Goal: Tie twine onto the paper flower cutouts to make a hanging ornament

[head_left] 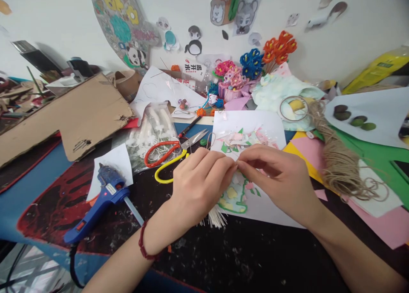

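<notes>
My left hand (204,178), with a dark red bracelet on its wrist, and my right hand (277,178) meet fingertip to fingertip over a white paper sheet (271,212). Both are closed in a pinch; whatever lies between the fingers is too small or hidden to name. Beneath them a pale craft piece with a green outline (234,199) is partly covered by my hands. A white tassel (217,217) sticks out below my left hand. Scraps of pink, white and green paper (234,143) lie on the sheet behind my fingers.
Scissors with red and yellow handles (171,158) lie beside my left hand. A blue glue gun (99,207) rests at the left, near cut cardboard (92,109). A bag of white tassels (151,131), jute twine (340,156) and a tape roll (294,109) stand around.
</notes>
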The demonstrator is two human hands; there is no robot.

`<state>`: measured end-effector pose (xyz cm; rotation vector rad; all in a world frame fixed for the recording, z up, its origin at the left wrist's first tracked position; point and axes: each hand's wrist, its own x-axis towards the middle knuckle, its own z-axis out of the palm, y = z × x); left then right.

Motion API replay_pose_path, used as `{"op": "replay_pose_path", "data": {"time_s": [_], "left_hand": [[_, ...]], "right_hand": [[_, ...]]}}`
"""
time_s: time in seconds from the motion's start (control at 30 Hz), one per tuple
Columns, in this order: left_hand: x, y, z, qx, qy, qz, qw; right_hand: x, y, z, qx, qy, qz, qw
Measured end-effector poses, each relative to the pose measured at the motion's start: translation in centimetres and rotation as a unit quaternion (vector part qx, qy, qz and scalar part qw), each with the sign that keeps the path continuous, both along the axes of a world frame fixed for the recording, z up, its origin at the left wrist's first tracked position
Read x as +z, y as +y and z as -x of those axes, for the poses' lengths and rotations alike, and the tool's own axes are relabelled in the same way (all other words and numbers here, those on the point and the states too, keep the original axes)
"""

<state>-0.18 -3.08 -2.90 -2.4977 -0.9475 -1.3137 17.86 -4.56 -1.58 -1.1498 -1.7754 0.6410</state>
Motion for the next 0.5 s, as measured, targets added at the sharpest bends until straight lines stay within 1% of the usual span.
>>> {"op": "replay_pose_path", "data": {"time_s": [0.1, 0.2, 0.37, 0.5], "left_hand": [[0.09, 0.17, -0.05, 0.016, 0.048, -0.033, 0.998], [0.18, 0.27, -0.01, 0.02, 0.074, -0.043, 0.996], [0.22, 0.24, -0.01, 0.019, 0.086, -0.048, 0.995], [0.14, 0.1, -0.08, -0.005, 0.075, -0.027, 0.997]], "right_hand": [[-0.13, -0.1, 0.03, -0.004, 0.01, 0.004, 1.0], [-0.28, -0.16, 0.04, 0.003, 0.027, 0.012, 1.0], [-0.21, -0.25, 0.16, 0.006, 0.03, 0.012, 0.999], [-0.1, -0.36, 0.18, 0.009, 0.03, 0.014, 0.999]]}}
